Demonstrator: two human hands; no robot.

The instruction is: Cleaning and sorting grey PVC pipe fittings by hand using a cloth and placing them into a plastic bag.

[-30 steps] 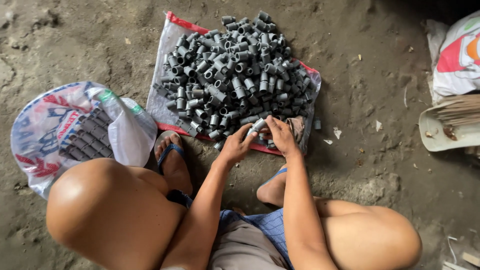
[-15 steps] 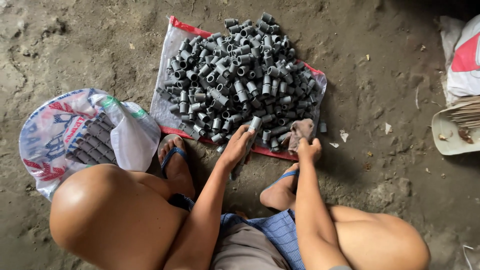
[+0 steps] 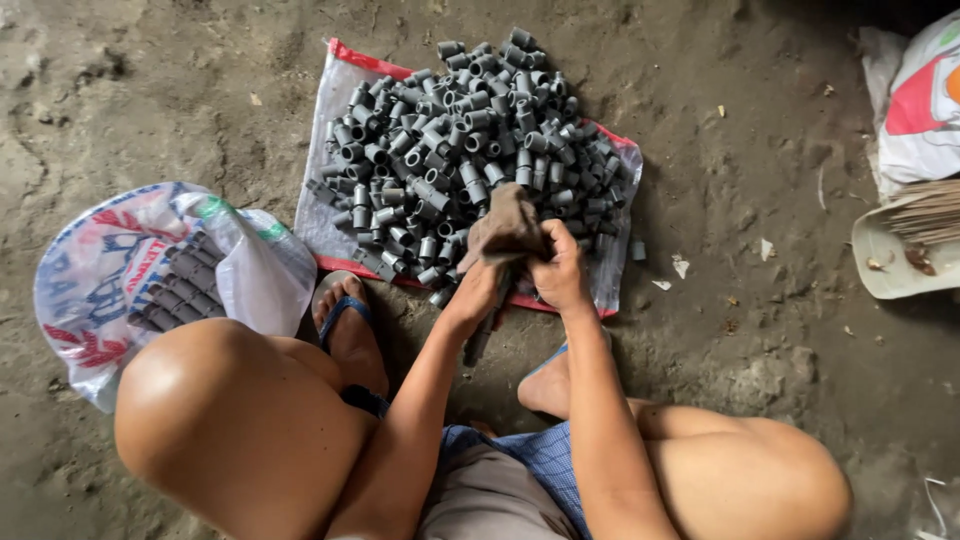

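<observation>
A heap of short grey pipe fittings [image 3: 470, 150] lies on a plastic sheet with a red edge [image 3: 335, 105] on the dirt floor. My left hand [image 3: 472, 293] grips a dark rod [image 3: 484, 330] that slants down toward my foot. A brown rag [image 3: 507, 228] covers the rod's upper end, and my right hand [image 3: 556, 270] presses the rag onto it. Both hands meet at the near edge of the heap. What is under the rag is hidden.
A printed plastic bag [image 3: 110, 270] at the left holds grey fittings packed in rows [image 3: 180, 285]. My sandalled left foot [image 3: 345, 315] rests by the sheet. A white tray with sticks [image 3: 905, 245] and a sack [image 3: 925, 100] sit at the right.
My right hand has brought the rag from the right side over the top of the rod in my left hand. The grey fitting seen on the rod earlier is now covered.
</observation>
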